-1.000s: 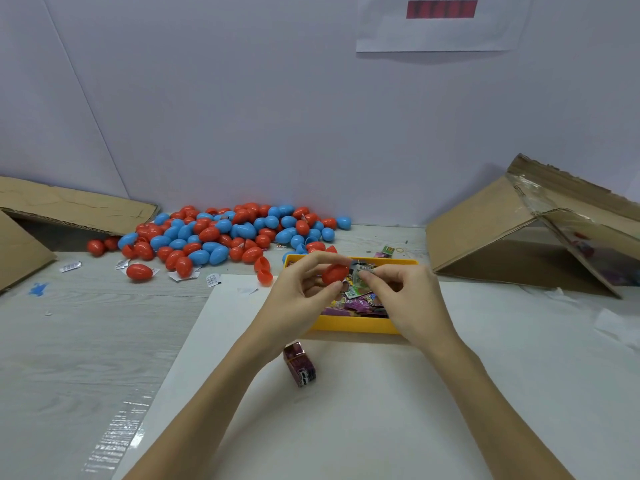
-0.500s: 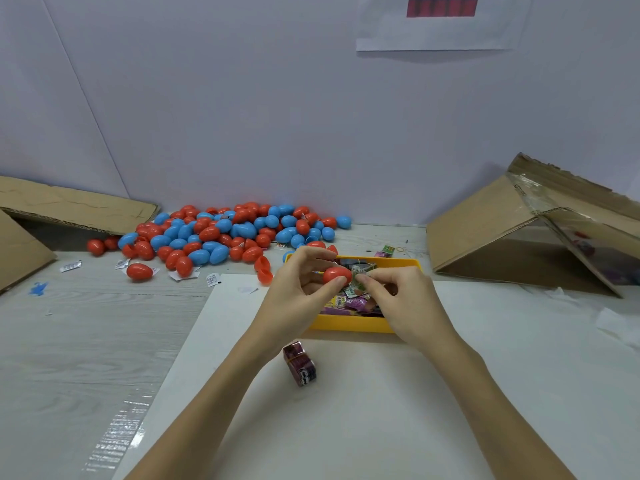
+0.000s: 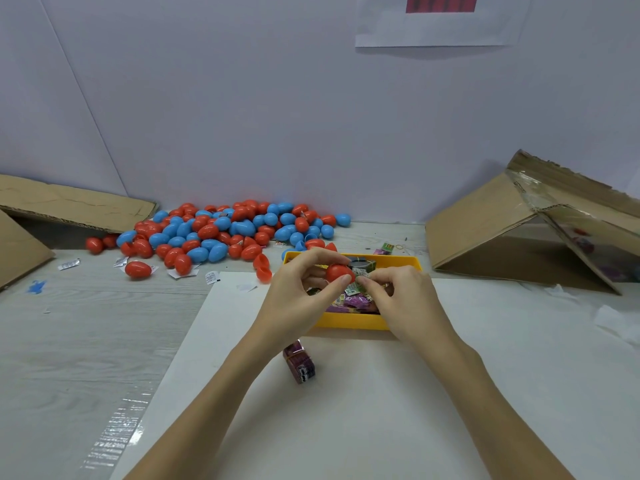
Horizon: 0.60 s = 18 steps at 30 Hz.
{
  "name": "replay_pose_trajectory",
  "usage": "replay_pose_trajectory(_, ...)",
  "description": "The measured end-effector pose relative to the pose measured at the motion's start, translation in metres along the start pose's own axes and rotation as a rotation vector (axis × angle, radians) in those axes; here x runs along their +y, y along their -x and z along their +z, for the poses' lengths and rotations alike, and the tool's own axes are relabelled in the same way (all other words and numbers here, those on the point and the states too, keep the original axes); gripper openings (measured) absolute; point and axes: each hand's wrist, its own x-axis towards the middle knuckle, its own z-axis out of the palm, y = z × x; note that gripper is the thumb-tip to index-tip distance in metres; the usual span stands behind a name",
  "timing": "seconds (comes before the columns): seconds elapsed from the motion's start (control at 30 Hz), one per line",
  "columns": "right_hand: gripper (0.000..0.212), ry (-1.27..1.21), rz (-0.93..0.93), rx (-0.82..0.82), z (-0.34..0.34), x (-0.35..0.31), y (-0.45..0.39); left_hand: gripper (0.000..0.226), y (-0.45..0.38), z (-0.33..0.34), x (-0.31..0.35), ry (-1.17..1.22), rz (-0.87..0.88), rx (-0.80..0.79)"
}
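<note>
My left hand (image 3: 298, 296) pinches a red plastic egg piece (image 3: 337, 273) between thumb and fingers, just above the yellow tray (image 3: 353, 321). My right hand (image 3: 403, 299) pinches a small green printed packet (image 3: 360, 276) right against the egg's right side. The tray holds several small colourful packets (image 3: 353, 301), partly hidden by both hands.
A pile of red and blue plastic eggs (image 3: 221, 230) lies at the back left. Two red egg halves (image 3: 262, 268) sit left of the tray. A banded bundle of purple packets (image 3: 300, 362) lies under my left wrist. Tilted cardboard boxes stand at right (image 3: 519, 233) and left (image 3: 69, 206).
Both hands have drawn slightly closer together; the packet in my right hand has moved up against the red egg piece.
</note>
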Motion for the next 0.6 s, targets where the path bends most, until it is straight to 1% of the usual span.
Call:
replay_pose_trajectory(0.13,0.025,-0.050,-0.033,-0.016,-0.002,-0.002,0.000,0.019,0.000,0.002,-0.004,-0.049,-0.008,0.036)
replay_pose_trajectory(0.27,0.023,-0.094,-0.013,-0.029,-0.002,-0.005,0.002,0.019,0.000,0.000,-0.005,-0.037,-0.031,0.056)
replay_pose_trajectory(0.33,0.022,-0.112,-0.003,-0.015,-0.001,-0.004,0.001,0.017,-0.001,0.000,-0.005,-0.062,-0.040,0.109)
replay_pose_trajectory(0.47,0.015,-0.059,-0.036,0.043,-0.001,0.001,-0.001,0.017,-0.005,-0.009,-0.009,-0.053,-0.111,0.229)
replay_pose_trajectory(0.53,0.016,-0.035,-0.093,0.003,0.003,0.000,0.000,0.019,-0.006,-0.013,-0.011,-0.064,-0.126,0.250)
replay_pose_trajectory(0.6,0.019,0.011,-0.129,-0.106,0.010,-0.003,0.003,0.019,-0.006,-0.015,-0.010,-0.072,-0.134,0.250)
